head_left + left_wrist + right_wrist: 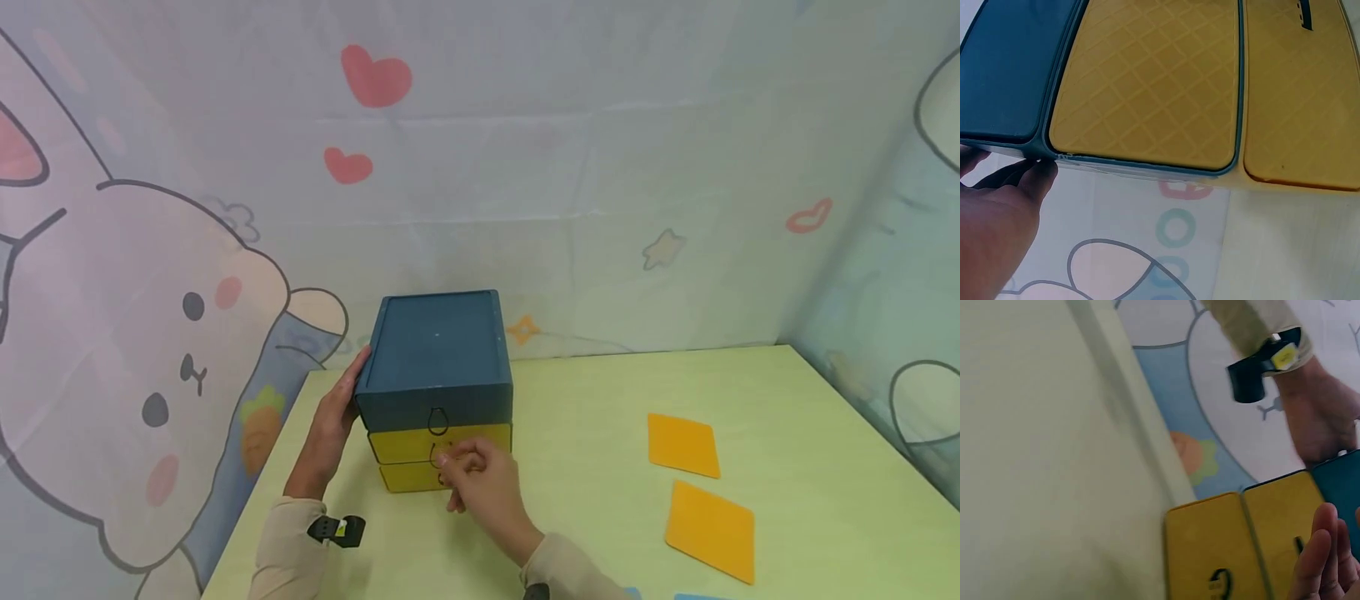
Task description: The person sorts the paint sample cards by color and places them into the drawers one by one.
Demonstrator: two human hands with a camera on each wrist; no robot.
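Note:
A small drawer unit (438, 342) with a dark blue top section and two yellow drawers (401, 447) stands on the table. Black pull loops (438, 421) hang on its drawer fronts. My left hand (335, 421) rests along the left side of the blue section, fingertips at its edge in the left wrist view. In front of the yellow drawers is my right hand (487, 487), fingers loosely bent, its fingertips right at the middle drawer's loop (433, 455). That loop shows beside my fingers in the right wrist view; the hand partly covers the lower drawer's front.
Two orange cards (683, 445) lie on the right half of the pale green table (585, 417). Edges of blue pieces (701, 597) show at the bottom of the head view. A printed cloth backdrop (525, 167) stands behind the table.

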